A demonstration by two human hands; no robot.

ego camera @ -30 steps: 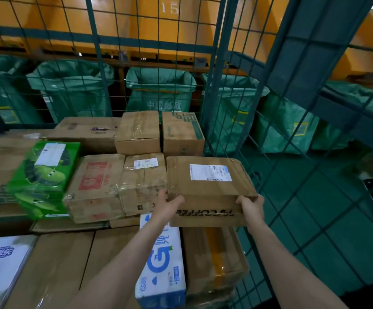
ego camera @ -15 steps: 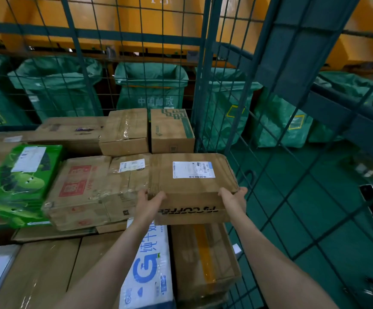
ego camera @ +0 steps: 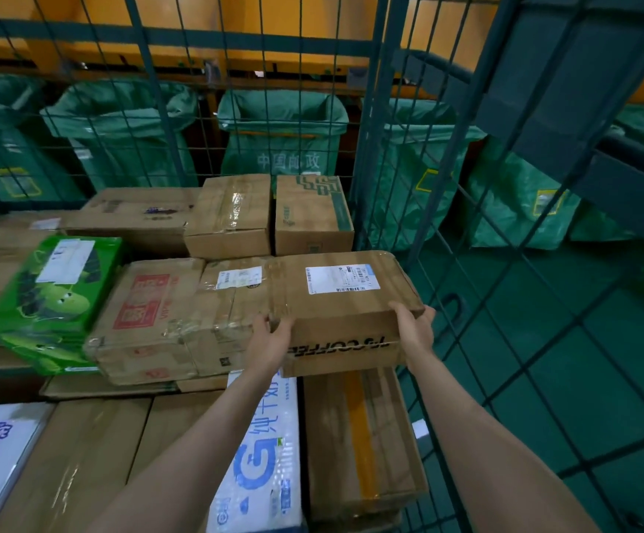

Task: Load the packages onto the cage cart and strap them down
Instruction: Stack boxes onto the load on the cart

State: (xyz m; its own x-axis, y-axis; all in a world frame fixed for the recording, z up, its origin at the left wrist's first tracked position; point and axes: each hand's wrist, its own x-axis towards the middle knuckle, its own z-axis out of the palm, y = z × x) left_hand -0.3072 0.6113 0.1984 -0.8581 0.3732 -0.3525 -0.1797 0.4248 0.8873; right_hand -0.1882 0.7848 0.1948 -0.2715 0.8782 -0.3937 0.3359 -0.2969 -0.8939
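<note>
Head view: a flat brown cardboard box with a white shipping label (ego camera: 347,302) is at the right side of the load inside the green wire-mesh cage cart (ego camera: 374,148). Its left edge meets a taped brown carton with red print (ego camera: 182,321). Its far edge lies near a small brown carton with green print (ego camera: 312,213).

The left hand (ego camera: 270,340) and right hand (ego camera: 414,328) each take a near corner of the box; both grips are clamped on it.

Step in hand: loading, top tier. The box is above a long brown carton with a yellow tape stripe (ego camera: 362,436). Whether its underside already bears on that carton cannot be confirmed, since the contact line is hidden.

Next move, as judged: seat the box flat, slide it rearward until it stops against the rear carton, then release both grips. No strap is visible, so strapping is not yet begun.
</note>
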